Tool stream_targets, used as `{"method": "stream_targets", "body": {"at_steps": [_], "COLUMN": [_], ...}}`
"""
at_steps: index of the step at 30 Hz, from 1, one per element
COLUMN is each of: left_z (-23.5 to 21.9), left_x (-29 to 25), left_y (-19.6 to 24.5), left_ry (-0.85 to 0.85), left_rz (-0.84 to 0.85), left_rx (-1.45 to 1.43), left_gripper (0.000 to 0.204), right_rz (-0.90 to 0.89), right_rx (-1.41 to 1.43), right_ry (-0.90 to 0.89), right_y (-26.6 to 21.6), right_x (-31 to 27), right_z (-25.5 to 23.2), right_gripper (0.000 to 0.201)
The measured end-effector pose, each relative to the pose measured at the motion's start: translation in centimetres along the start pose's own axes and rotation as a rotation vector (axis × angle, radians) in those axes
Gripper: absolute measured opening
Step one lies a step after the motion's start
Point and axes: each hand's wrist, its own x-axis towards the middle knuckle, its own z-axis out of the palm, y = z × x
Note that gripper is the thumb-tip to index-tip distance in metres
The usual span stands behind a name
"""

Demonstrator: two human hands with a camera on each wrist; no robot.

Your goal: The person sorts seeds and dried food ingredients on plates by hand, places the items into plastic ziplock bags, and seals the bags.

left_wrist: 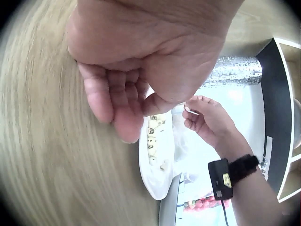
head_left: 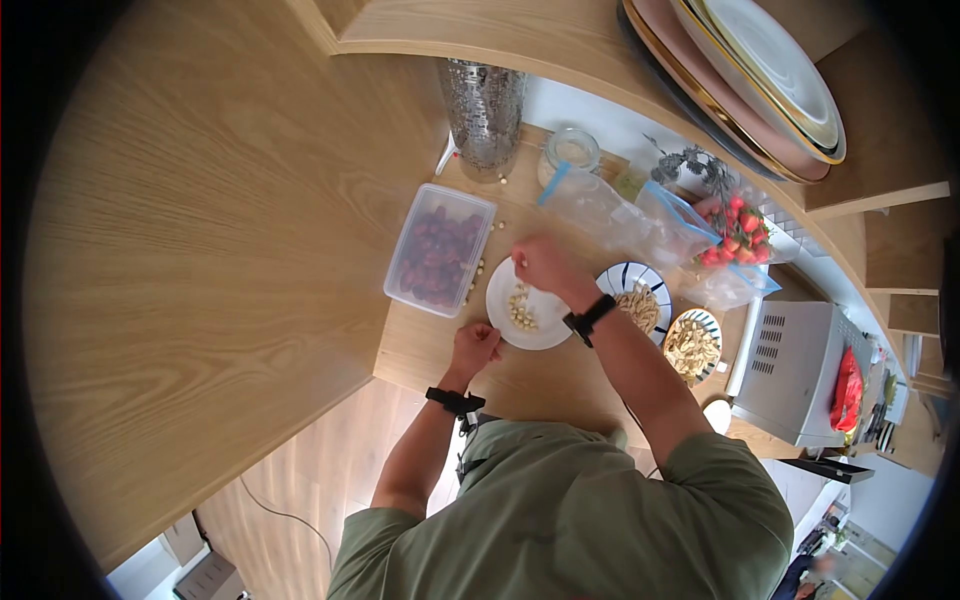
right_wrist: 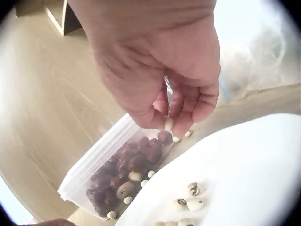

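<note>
A white plate [head_left: 550,328] on the wooden counter holds several cream lotus seeds [head_left: 522,312], some with dark ends. Over the plate's far edge, my right hand [head_left: 548,270] pinches one lotus seed [right_wrist: 168,123] between thumb and fingertip. My left hand [head_left: 477,347] is at the plate's near left rim, its fingers loosely bent with nothing seen in them. Left of the plate stands a clear plastic container [head_left: 405,240] with dark red dates [head_left: 437,255] inside. More lotus seeds [right_wrist: 128,200] lie on the counter between container and plate.
Right of the plate are a blue-striped plate [head_left: 660,290] of pale strips and a bowl [head_left: 692,345] of pale slices. Zip bags [head_left: 600,215], a glass jar [head_left: 572,150] and a silver cylinder [head_left: 484,115] stand behind. Shelves with plates [head_left: 770,70] overhang the counter.
</note>
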Motion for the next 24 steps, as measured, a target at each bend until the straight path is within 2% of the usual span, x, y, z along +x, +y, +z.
{"method": "stream_targets", "body": {"at_steps": [1, 3, 4, 8, 10, 11, 13, 14, 16, 18, 20, 22, 24], "left_z": [0.0, 0.1, 0.1, 0.0, -0.1, 0.0, 0.1, 0.1, 0.2, 0.3, 0.4, 0.4, 0.5], "left_x": [0.0, 0.0, 0.0, -0.3, -0.4, -0.4, -0.5, -0.5, -0.4, -0.3, -0.3, -0.2, -0.2], "left_y": [0.0, 0.0, 0.2, 0.7, 1.0, 1.1, 1.2, 1.1, 0.9, 0.2, 0.1, -0.1, -0.3], "left_ry": [-0.002, 0.012, 0.007, -0.001, 0.001, 0.005, 0.017, 0.02, 0.032, 0.059, 0.07, 0.075, 0.075], "left_rz": [-0.001, -0.017, -0.015, 0.001, 0.017, 0.003, -0.007, -0.005, 0.003, 0.034, 0.048, 0.058, 0.06], "left_rx": [-0.004, -0.042, -0.041, 0.001, -0.002, -0.008, -0.013, -0.008, -0.006, -0.024, -0.018, -0.012, -0.016], "left_gripper": [0.019, 0.019, 0.019, 0.019, 0.018, 0.018, 0.018, 0.018, 0.019, 0.019, 0.018, 0.018, 0.017], "right_rz": [0.001, -0.063, -0.009, 0.01, 0.118, 0.113, 0.045, 0.037, 0.162, 0.158, 0.156, 0.218, 0.189], "right_rx": [-0.003, -0.115, -0.162, -0.22, -0.036, -0.035, -0.167, -0.164, -0.174, -0.205, -0.235, -0.341, -0.341], "right_ry": [-0.003, -0.236, -0.295, -0.287, 0.067, 0.073, 0.289, 0.292, 0.262, 0.305, 0.344, 0.241, 0.252], "right_y": [-0.2, -0.4, -0.9, -1.3, 0.5, 0.8, 0.9, 0.8, 0.7, 2.4, 2.0, 1.8, 1.5], "right_x": [-1.2, -3.1, -3.5, -1.5, 1.4, 3.1, 6.5, 7.9, 10.3, 12.2, 12.9, 12.9, 12.6], "right_z": [-0.3, -0.8, -1.3, -2.6, -1.4, -1.3, -0.9, -0.6, -0.2, 1.3, 1.2, 0.8, 0.4], "right_gripper": [0.007, 0.007, 0.006, 0.006, 0.008, 0.008, 0.01, 0.01, 0.015, 0.016, 0.018, 0.02, 0.021]}}
